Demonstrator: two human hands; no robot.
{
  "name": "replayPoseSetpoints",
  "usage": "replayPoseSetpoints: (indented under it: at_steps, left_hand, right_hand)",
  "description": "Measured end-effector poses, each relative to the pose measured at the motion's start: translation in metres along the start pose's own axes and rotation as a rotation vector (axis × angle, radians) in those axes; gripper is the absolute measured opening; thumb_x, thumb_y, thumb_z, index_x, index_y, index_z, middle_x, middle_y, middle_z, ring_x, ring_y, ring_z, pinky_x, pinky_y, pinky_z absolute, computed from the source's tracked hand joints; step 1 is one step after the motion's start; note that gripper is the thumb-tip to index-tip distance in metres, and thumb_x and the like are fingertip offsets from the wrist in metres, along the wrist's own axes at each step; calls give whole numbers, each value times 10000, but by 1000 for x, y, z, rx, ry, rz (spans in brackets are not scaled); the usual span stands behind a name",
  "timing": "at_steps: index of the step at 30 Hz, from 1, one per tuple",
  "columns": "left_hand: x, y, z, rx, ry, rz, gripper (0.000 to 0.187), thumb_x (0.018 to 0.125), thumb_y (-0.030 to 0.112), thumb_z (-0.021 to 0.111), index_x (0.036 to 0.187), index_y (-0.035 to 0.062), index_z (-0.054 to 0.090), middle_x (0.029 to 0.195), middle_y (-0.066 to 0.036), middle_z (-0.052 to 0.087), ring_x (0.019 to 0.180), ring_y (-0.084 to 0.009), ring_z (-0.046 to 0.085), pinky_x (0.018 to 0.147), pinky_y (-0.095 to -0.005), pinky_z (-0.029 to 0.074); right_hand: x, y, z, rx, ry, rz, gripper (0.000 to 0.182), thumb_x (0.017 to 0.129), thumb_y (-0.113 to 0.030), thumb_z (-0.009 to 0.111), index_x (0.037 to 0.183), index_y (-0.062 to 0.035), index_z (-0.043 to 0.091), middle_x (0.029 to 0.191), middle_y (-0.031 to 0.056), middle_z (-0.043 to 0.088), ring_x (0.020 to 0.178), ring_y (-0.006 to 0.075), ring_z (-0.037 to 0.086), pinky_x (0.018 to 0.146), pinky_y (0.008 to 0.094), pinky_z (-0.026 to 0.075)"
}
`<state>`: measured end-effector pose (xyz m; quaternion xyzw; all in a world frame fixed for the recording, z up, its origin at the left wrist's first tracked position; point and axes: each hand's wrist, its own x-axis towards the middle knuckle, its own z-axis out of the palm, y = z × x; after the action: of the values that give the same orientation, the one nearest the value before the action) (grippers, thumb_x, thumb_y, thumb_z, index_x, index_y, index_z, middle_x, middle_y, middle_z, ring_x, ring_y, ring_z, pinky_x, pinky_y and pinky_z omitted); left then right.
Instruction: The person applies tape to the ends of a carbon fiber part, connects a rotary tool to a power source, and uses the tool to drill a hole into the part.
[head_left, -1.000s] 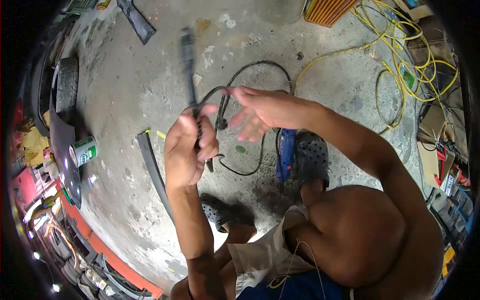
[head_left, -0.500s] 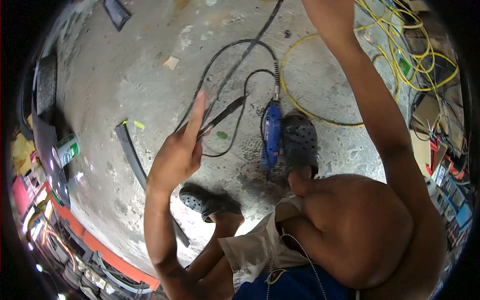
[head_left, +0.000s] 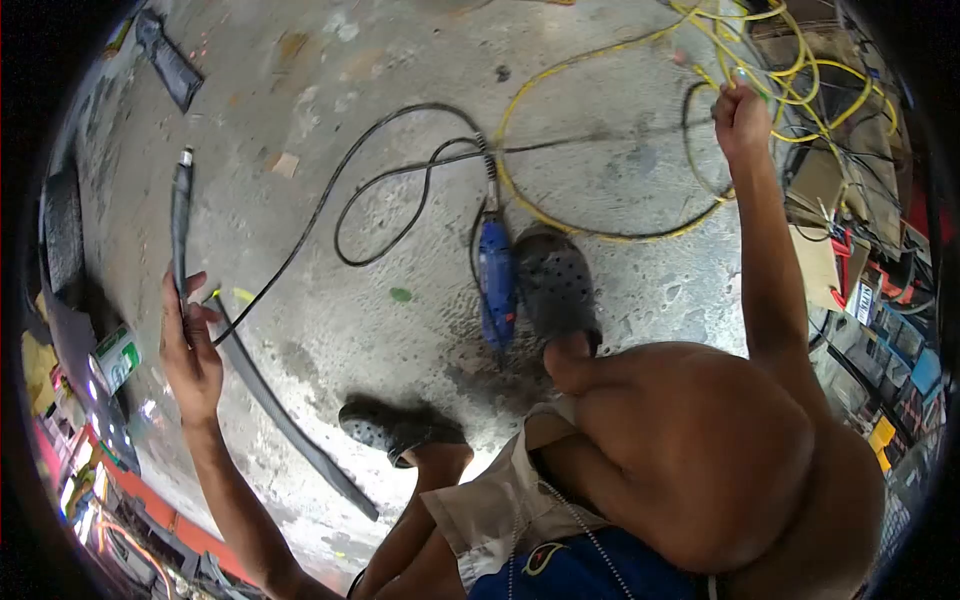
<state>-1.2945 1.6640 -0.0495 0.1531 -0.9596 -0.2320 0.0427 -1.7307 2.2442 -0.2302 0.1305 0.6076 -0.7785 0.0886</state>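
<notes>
My left hand [head_left: 193,365], at the left, is closed around the dark handpiece [head_left: 180,225] of a rotary tool, its metal tip pointing up. From that hand a black flexible shaft [head_left: 322,195] loops across the floor to the blue rotary tool body [head_left: 497,285], which lies beside my shoe [head_left: 556,280]. At the upper right, my right hand [head_left: 743,122] is closed, with a blurred black cord [head_left: 610,137] running into it from the tool's side. Yellow cable [head_left: 800,95] lies around and behind that hand.
A long dark strip [head_left: 300,430] lies on the concrete floor below my left hand. At the left edge are a green-and-white can [head_left: 115,358] and a dark block [head_left: 65,235]. Cardboard [head_left: 815,265] and assorted packages [head_left: 900,345] crowd the right side.
My left hand has moved left and down with the handpiece. My right hand has come down into view at the upper right, swinging the black cord from upright to nearly level.
</notes>
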Motion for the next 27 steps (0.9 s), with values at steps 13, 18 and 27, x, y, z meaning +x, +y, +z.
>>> replayPoseSetpoints:
  at_steps: [13, 18, 27]
  left_hand:
    - [43, -6, 185, -471, -311, -31, 431, 1057, 75, 433, 1485, 41, 453, 1330, -173, 601, 1041, -217, 643, 803, -302, 528]
    - [50, 1, 208, -65, -308, 65, 493, 1019, 134, 512, 1490, 23, 416, 1315, -262, 564, 1157, -431, 582, 981, -449, 487]
    - [85, 143, 230, -378, -138, 117, 514, 916, 117, 718, 1378, 9, 521, 1231, -162, 625, 1128, -282, 615, 974, -379, 481]
  right_hand:
    - [-8, 36, -18, -1075, 60, -377, 375, 932, -128, 584, 1306, -146, 588, 1086, 174, 684, 876, 287, 678, 797, 385, 525]
    - [27, 35, 29, -1380, 219, -593, 268, 844, -153, 668, 1110, -131, 683, 1124, 192, 649, 975, 372, 662, 871, 455, 538]
    - [-51, 27, 50, -983, -153, -640, 349, 804, -50, 779, 1126, -84, 649, 997, 128, 632, 889, 273, 640, 753, 383, 521]
